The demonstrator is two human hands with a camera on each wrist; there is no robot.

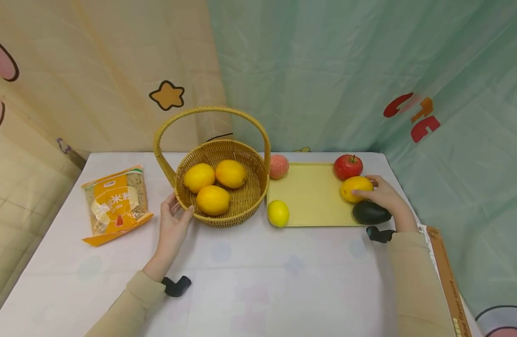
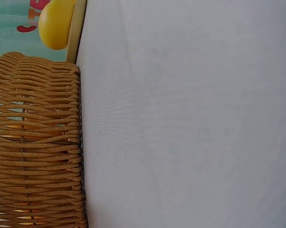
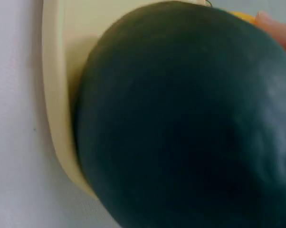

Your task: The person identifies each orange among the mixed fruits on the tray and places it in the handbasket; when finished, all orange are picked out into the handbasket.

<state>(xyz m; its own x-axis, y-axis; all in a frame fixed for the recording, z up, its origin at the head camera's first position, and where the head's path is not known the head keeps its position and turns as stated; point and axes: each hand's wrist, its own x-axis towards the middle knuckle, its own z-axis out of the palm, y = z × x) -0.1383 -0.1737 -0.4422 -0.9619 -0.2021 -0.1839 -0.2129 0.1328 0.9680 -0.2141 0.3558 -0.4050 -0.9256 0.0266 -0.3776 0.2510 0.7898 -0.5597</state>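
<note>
My left hand (image 1: 173, 227) holds the left rim of a wicker basket (image 1: 247, 213), thumb at the rim and fingers along the outer side. Three lemons lie in the basket, the nearest lemon (image 1: 213, 200) towards me. At the right end of a pale yellow tray (image 1: 313, 194), my right hand (image 1: 386, 195) grips another lemon (image 1: 357, 188) between thumb and fingers. A dark green avocado (image 1: 371, 213) lies just below that hand and fills much of the right wrist view. Behind the gripped lemon sits a red apple (image 1: 348, 167). The left wrist view shows the basket's woven side (image 2: 36, 142).
A yellow-green round fruit (image 1: 278, 214) sits at the tray's front left corner, a pink bumpy fruit (image 1: 278, 166) at its back left. Left of the basket lies an orange food packet (image 1: 117, 203). The basket's tall handle (image 1: 212, 109) arches upward. A brown carton (image 1: 446, 276) lies along the right edge.
</note>
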